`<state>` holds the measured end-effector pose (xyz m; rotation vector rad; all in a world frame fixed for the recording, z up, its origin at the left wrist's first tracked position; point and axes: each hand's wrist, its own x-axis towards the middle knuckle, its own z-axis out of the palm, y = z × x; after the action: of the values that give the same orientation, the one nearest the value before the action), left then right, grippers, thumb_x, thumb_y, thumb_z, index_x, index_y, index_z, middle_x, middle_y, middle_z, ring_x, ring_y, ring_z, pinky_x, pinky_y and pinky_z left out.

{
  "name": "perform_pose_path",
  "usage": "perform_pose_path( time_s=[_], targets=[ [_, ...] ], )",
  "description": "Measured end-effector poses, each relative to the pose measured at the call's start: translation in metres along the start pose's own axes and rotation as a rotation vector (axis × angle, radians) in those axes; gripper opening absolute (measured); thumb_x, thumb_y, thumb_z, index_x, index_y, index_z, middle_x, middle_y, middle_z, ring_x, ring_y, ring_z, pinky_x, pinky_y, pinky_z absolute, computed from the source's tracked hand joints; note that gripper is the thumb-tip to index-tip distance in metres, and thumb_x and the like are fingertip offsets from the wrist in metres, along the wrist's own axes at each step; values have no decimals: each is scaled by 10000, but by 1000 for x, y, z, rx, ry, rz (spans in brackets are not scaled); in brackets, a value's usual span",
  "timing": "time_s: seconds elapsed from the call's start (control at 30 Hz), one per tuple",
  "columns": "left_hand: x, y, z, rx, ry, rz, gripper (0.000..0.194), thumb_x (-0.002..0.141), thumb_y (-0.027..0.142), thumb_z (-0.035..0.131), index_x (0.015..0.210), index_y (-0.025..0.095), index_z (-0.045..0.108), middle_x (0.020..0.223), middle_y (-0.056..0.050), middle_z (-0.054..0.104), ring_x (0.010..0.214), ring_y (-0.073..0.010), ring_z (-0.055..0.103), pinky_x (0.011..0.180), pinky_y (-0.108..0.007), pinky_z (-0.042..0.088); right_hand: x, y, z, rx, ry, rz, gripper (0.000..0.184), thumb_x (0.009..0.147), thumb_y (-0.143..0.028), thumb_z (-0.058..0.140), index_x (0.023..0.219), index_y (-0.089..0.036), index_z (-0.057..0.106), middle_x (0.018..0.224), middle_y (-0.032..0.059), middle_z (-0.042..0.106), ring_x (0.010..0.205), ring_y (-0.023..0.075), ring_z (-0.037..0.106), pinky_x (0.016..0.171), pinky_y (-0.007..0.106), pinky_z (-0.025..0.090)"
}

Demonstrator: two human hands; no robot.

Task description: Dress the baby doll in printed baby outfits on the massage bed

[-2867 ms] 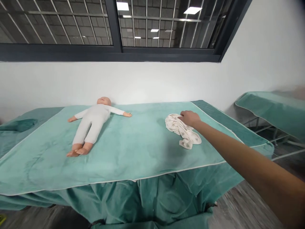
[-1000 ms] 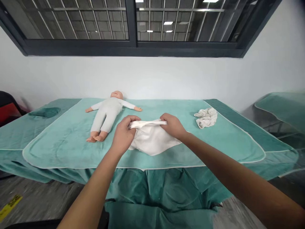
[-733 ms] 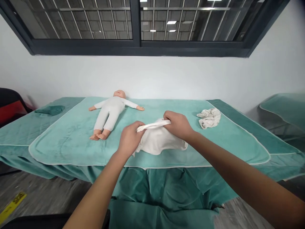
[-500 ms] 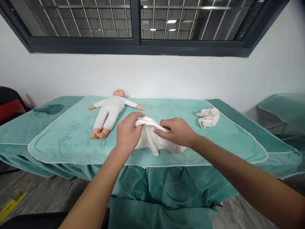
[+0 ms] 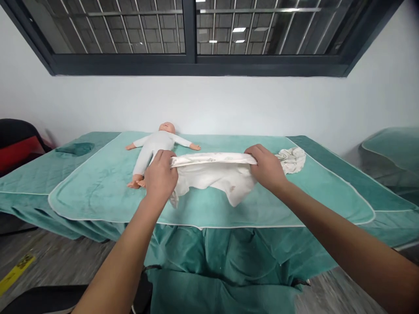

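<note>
One white cloth (image 5: 212, 172), thin, faintly printed, upper edge gathered into a nearly straight band, lower part hanging in loose, uneven folds, was held over the green-covered bed (image 5: 98, 192), the left hand (image 5: 161, 174) pinching one end of the band and the right hand (image 5: 266, 168) the other. Against half a second earlier, the hands stood wider apart and the band, previously short and bowed, was drawn out. Beyond: one doll (image 5: 159, 143), white-suited, supine; one crumpled patterned cloth (image 5: 293, 160), partly hidden by the right hand.

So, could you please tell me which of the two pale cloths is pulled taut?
The nearer cloth, its top edge stretched between the left hand and right hand. The other cloth lies crumpled on the green mat, partly hidden behind the right hand.
</note>
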<state>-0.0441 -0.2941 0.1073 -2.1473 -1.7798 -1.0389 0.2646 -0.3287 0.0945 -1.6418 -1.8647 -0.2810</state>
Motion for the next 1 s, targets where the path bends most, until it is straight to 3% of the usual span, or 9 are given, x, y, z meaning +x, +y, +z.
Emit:
perform_pose_path(
  time_s=[0.13,0.27,0.4,0.5,0.6,0.67,0.73,0.83,1.0],
  targets=[
    [5,-6,9,-79,-40,-64,272,859,163,451,1070,222,612,1063,-68,696,1046,-265,634,822,-346,483,2,11,-2,54,2,73,409,683,-52,452,992,-239,645,1055,21,694,942,230,622,766,325,443],
    [22,-3,12,-108,-148,-140,288,891,251,457,1146,246,591,1093,-69,708,1045,-277,646,833,-362,496,18,19,-13,12,-113,237,342,701,-120,470,923,-253,693,918,16,722,832,233,629,690,318,431],
    [50,-8,39,-36,-276,-168,316,927,315,427,1202,258,571,1097,-95,716,1018,-303,659,821,-396,501,54,34,-8,-108,-256,313,326,735,-168,494,939,-266,728,906,44,722,821,240,626,665,315,427],
    [63,-14,80,42,-342,-160,320,944,295,398,1196,230,584,1119,-128,703,1032,-319,653,828,-420,502,77,42,21,-311,-422,290,355,753,-142,536,1033,-255,722,973,82,721,867,258,632,720,337,441],
    [49,-7,125,145,-205,-138,361,929,176,377,1234,141,566,1267,-197,615,1144,-335,593,900,-454,483,74,34,68,-453,-404,213,368,823,-69,473,1118,-151,677,1098,180,688,1010,305,610,843,411,439],
    [28,5,151,173,-145,19,416,916,103,349,1285,118,541,1393,-204,527,1264,-347,503,1004,-495,428,56,20,104,-420,-302,74,400,867,-39,393,1179,-111,634,1236,215,628,1127,320,558,932,443,407],
    [10,17,173,76,-250,247,405,906,91,387,1268,152,560,1389,-152,538,1293,-297,479,1086,-439,381,35,7,138,-259,-278,-86,403,882,-40,377,1208,-99,607,1286,200,602,1135,283,549,976,395,401],
    [5,25,197,2,-437,191,333,907,105,399,1162,146,611,1257,-129,620,1187,-248,557,1059,-376,413,16,2,176,-128,-307,72,342,943,-166,385,1202,-87,594,1231,191,628,1144,277,552,1013,380,398],
    [36,17,219,57,-462,48,393,946,205,375,1253,56,571,1350,-218,562,1310,-328,478,1124,-482,349,33,19,197,-109,-321,283,472,971,-266,356,1365,-39,481,1369,214,559,1317,300,462,1119,418,323]
  ],
)
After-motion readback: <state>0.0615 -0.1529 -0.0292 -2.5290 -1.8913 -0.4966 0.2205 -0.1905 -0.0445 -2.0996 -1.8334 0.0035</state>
